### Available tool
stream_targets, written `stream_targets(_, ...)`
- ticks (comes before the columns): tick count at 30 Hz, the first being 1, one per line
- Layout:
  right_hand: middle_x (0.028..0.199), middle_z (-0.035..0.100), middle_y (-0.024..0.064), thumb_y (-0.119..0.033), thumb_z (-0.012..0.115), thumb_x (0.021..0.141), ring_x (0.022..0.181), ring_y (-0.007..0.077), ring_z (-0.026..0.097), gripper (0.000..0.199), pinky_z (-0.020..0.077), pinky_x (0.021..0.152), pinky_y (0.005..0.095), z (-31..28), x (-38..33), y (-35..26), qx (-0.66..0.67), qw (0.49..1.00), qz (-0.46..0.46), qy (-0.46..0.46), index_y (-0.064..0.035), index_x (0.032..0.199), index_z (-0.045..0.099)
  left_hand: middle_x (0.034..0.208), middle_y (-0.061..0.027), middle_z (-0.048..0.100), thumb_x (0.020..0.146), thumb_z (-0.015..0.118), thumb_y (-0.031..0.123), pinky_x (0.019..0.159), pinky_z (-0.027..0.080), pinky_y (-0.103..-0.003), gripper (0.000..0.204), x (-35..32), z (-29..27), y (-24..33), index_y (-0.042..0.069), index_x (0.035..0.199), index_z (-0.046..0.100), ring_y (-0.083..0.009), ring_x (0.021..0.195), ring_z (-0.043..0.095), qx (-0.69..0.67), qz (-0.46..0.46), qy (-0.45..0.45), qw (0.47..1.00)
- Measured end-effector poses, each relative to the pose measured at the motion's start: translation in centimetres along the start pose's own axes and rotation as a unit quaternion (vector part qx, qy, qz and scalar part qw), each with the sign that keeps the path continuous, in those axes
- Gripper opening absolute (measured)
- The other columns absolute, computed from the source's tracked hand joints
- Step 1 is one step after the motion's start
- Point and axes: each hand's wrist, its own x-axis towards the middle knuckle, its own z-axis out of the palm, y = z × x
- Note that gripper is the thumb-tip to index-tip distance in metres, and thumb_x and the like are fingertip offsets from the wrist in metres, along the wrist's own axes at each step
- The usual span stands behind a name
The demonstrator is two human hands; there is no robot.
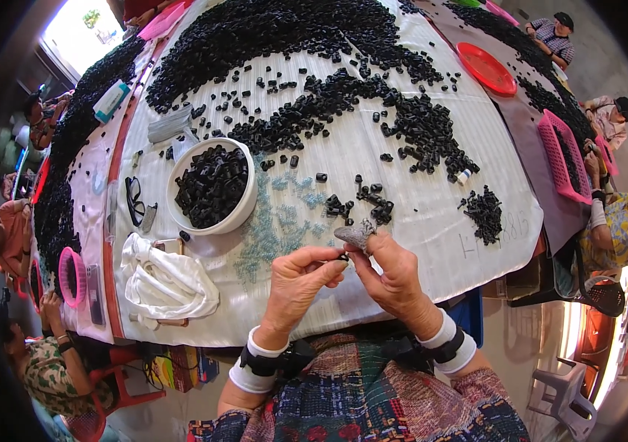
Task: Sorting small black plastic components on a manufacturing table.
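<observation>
My left hand point(301, 281) and my right hand point(393, 274) meet above the near edge of the table. Between their fingertips they pinch a small black plastic piece point(343, 257). The forefinger of my right hand wears a grey fingertip cover point(356, 234). Both wrists carry white and black bands. Just beyond my hands lie a few loose black pieces point(362, 200) on the white cloth point(432, 236). A white bowl point(242, 210) full of black pieces stands to the left of my hands.
Large heaps of black pieces point(270, 33) cover the far part of the table. A crumpled white cloth point(166, 283), glasses point(134, 200), a red plate point(486, 68) and pink baskets point(563, 156) lie around. Other people sit along both sides.
</observation>
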Motion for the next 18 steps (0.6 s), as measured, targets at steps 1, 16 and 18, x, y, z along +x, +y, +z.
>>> stream_targets(1, 0.079, 0.056, 0.0162, 0.008, 0.061, 0.074, 0.067, 0.0328, 0.057, 0.021, 0.0463, 0.058, 0.0367, -0.1, 0.0, 0.1, 0.000, 1.000, 0.000, -0.001, 0.0016, 0.092, 0.056, 0.078, -0.0058, 0.065, 0.080, 0.067, 0.002, 0.060, 0.050, -0.019, 0.018, 0.0, 0.0, -0.1, -0.004, 0.097, 0.064, -0.0078, 0.067, 0.060, 0.007, 0.001, 0.000, 1.000)
stream_targets(16, 0.073, 0.056, 0.0114, 0.008, 0.064, 0.070, 0.064, 0.0264, 0.054, 0.023, 0.0440, 0.055, 0.0334, 0.0, -0.6, -0.6, 0.008, 1.000, 0.002, 0.025, -0.0004, 0.092, 0.062, 0.084, -0.0081, 0.066, 0.080, 0.066, 0.000, 0.064, 0.051, -0.020, 0.019, -0.2, 0.1, -0.5, -0.005, 0.099, 0.063, -0.0093, 0.072, 0.061, -0.034, 0.001, -0.027, 0.999)
stream_targets(18, 0.091, 0.066, 0.0107, 0.011, 0.059, 0.075, 0.081, 0.0192, 0.065, 0.029, 0.0506, 0.072, 0.0275, -0.4, -0.9, -0.3, -0.020, 0.999, 0.020, -0.019, -0.0012, 0.101, 0.063, 0.083, -0.0092, 0.066, 0.081, 0.066, 0.000, 0.065, 0.051, -0.021, 0.019, -0.3, 0.3, -0.2, -0.005, 0.099, 0.063, -0.0105, 0.072, 0.062, -0.043, 0.000, -0.022, 0.999)
